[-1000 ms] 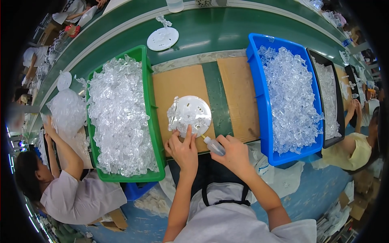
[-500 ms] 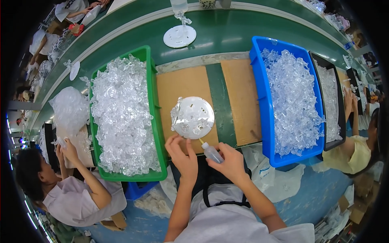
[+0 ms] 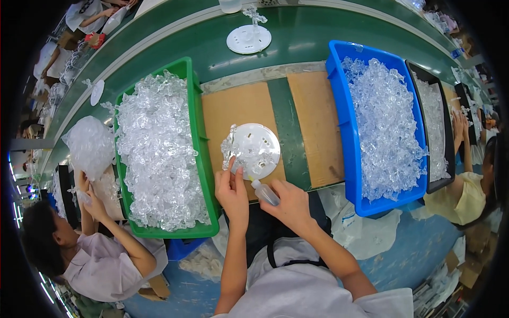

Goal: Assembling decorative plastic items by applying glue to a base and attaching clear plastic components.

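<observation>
A white round disc (image 3: 257,150) lies on a brown cardboard sheet (image 3: 233,114) in front of me. My left hand (image 3: 231,192) pinches a clear plastic piece (image 3: 228,151) against the disc's left edge. My right hand (image 3: 289,204) holds a small clear squeeze bottle (image 3: 263,191) with its nozzle pointing toward the disc's near rim. A green bin (image 3: 197,132) heaped with clear plastic pieces stands to my left, and a blue bin (image 3: 343,122) of the same pieces to my right.
Another white disc with a clear piece upright on it (image 3: 248,38) sits on the green conveyor belt (image 3: 297,40) beyond. A person on my left (image 3: 90,254) handles a clear bag (image 3: 87,146). Another person (image 3: 469,193) works at a black tray (image 3: 448,132) on the right.
The disc on the belt has travelled to the right. My hands have stayed at the near disc, the bottle shifting slightly. The person on the left has lowered their hands.
</observation>
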Available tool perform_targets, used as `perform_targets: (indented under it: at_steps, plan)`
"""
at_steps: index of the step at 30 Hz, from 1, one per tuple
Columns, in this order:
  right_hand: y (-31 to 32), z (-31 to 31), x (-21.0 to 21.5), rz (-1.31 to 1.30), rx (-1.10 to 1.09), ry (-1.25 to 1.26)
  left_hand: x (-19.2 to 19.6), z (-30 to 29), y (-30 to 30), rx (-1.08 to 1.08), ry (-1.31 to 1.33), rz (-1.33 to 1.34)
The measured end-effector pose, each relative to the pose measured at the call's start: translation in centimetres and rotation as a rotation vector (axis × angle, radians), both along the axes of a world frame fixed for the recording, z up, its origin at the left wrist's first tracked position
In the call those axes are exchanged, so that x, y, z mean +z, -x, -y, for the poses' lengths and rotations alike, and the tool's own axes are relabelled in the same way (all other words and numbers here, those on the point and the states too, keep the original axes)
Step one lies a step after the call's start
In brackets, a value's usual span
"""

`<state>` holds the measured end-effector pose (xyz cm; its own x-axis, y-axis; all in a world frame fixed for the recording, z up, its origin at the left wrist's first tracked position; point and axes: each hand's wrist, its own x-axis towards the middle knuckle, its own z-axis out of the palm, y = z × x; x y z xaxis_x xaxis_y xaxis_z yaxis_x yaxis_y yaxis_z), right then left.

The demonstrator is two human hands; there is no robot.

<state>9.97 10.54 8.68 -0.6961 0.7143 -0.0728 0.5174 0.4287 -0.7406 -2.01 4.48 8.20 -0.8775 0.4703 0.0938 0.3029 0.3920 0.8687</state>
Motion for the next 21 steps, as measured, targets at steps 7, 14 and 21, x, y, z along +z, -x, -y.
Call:
perform_targets:
  at_steps: [7, 14, 21]
  plan:
    - [-2.0, -1.9, 3.3, -0.008, -0.093, 0.103, -1.6, 0.7, 0.3, 0.022, -0.046, 0.015]
    - [0.0, -8.6, 1.0, -0.333, -0.457, -0.159, -0.4, 0.3, -0.4, -0.002, 0.088, -0.038]
    - [1.1, -10.9, -1.1, -0.207, -0.478, -0.122, -1.7, 0.4, -0.5, -0.03, 0.083, -0.213]
